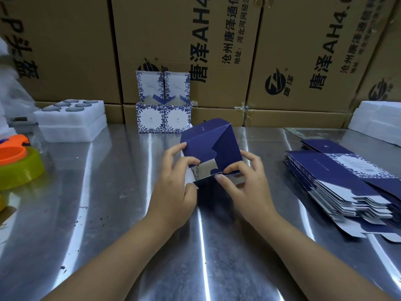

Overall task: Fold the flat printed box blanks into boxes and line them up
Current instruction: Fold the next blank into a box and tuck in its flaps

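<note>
A dark blue box blank (213, 142), partly folded, is held tilted over the middle of the steel table (108, 213), its bottom flaps toward me and a silver inside showing. My left hand (175, 181) grips its left side, fingers curled on a flap. My right hand (243, 179) pinches the lower right flap between thumb and fingers. Two finished boxes (163, 118) with blue floral print stand side by side at the back, lids up. A stack of flat blanks (347, 183) lies to the right.
White foam trays (71, 120) with round holes sit at the back left, more foam (377, 118) at the back right. An orange and yellow tape dispenser (19, 166) is at the left edge. Large brown cartons (217, 51) wall the table's far side.
</note>
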